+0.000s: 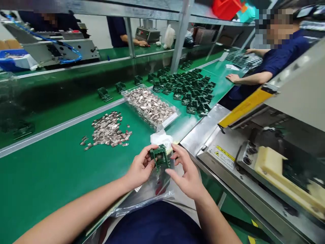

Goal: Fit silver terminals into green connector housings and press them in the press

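Note:
My left hand [143, 165] grips a dark green plastic frame [160, 156] by its left side, thumb in front and fingers behind. Close to the frame's right side is my right hand [186, 171], its fingers spread and the thumb apart, with nothing in it. Beyond my hands a clear tray [175, 118] holds many small silvery metal pieces [149, 103]. A loose pile of similar metal pieces [109, 130] lies on the green table to the left. Past the tray spreads a heap of dark green frames [193, 89] like the held one.
A machine with a cream-coloured block [270, 162] and a yellow bar [245, 108] stands at my right. A co-worker [284, 57] is at the far right. A metal post [181, 37] and shelf cross the back. White paper [161, 139] lies at the table edge.

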`<action>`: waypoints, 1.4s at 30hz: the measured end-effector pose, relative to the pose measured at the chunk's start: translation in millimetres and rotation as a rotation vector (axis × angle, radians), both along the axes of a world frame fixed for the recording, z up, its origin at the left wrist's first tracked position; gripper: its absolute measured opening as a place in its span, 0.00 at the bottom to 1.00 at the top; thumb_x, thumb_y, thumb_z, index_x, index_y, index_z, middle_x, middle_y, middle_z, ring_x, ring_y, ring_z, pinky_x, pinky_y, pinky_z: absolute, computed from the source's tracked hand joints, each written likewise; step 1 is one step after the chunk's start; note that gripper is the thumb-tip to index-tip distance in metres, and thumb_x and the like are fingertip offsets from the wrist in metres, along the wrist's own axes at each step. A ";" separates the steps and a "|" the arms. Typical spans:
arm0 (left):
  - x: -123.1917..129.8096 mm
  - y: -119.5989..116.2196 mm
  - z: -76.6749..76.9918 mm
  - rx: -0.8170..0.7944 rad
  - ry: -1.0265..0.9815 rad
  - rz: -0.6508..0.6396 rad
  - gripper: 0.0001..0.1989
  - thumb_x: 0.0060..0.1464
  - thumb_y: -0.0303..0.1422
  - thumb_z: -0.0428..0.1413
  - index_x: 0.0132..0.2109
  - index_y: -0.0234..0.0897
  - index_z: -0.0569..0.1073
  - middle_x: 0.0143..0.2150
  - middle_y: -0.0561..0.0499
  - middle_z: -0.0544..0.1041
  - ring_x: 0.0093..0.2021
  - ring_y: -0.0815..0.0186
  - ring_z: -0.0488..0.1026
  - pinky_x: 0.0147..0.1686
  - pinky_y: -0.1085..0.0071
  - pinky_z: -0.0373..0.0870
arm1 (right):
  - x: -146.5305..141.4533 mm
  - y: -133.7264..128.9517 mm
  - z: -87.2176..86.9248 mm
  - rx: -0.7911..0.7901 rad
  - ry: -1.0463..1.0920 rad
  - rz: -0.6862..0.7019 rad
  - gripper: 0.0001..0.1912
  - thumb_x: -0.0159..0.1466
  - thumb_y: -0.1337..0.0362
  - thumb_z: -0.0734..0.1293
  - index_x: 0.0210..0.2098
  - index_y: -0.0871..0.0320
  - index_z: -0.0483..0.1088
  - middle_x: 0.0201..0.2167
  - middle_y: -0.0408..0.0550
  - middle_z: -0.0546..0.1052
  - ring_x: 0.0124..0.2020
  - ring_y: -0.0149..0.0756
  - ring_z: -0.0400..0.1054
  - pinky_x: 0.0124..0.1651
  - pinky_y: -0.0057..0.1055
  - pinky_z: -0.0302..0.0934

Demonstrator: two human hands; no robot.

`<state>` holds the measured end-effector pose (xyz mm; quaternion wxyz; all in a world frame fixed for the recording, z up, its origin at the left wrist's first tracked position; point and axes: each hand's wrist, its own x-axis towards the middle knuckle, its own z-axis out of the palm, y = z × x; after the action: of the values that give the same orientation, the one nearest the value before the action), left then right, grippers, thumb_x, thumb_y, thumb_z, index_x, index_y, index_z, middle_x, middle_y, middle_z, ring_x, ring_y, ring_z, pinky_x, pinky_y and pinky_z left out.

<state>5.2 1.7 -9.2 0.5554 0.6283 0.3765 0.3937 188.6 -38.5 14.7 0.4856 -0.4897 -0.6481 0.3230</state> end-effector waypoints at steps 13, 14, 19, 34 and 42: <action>234.5 15.7 103.2 0.523 0.010 -0.759 0.32 0.52 0.36 0.61 0.62 0.36 0.63 0.64 0.36 0.66 0.63 0.50 0.65 0.61 0.51 0.64 | 207.2 -158.5 41.6 0.514 0.302 -1.420 0.30 0.49 0.53 0.78 0.48 0.56 0.70 0.38 0.46 0.71 0.33 0.36 0.69 0.41 0.39 0.69; 258.7 14.8 105.1 0.574 0.019 -0.753 0.34 0.50 0.36 0.63 0.62 0.34 0.62 0.65 0.35 0.64 0.65 0.48 0.62 0.63 0.50 0.61 | 219.8 -164.0 41.7 0.513 0.336 -1.496 0.32 0.47 0.54 0.79 0.47 0.57 0.70 0.38 0.45 0.71 0.32 0.35 0.69 0.41 0.39 0.69; 332.9 6.4 109.3 0.506 0.081 -0.825 0.40 0.45 0.37 0.66 0.63 0.27 0.62 0.62 0.31 0.67 0.63 0.45 0.65 0.61 0.50 0.63 | 251.4 -166.5 47.3 0.344 0.209 -1.418 0.40 0.44 0.53 0.79 0.53 0.61 0.68 0.49 0.55 0.72 0.49 0.47 0.69 0.55 0.48 0.64; 118.3 67.6 42.8 -0.079 0.194 -0.526 0.28 0.44 0.37 0.67 0.53 0.46 0.71 0.59 0.45 0.72 0.59 0.50 0.70 0.60 0.48 0.66 | 261.2 -120.6 70.4 -0.129 -0.498 -0.955 0.34 0.55 0.43 0.69 0.54 0.57 0.71 0.52 0.57 0.74 0.54 0.51 0.68 0.57 0.49 0.62; 136.8 72.6 12.9 -0.116 0.150 -0.919 0.29 0.42 0.33 0.68 0.53 0.42 0.72 0.72 0.42 0.50 0.65 0.53 0.63 0.65 0.52 0.56 | 255.5 -223.7 -0.1 -0.314 -0.382 -1.693 0.36 0.55 0.38 0.61 0.48 0.61 0.71 0.45 0.63 0.76 0.47 0.61 0.71 0.49 0.58 0.64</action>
<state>142.0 74.2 3.7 0.6777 0.7244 0.1199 0.0388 444.1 -262.1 14.7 0.3724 -0.9123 -0.0859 -0.1471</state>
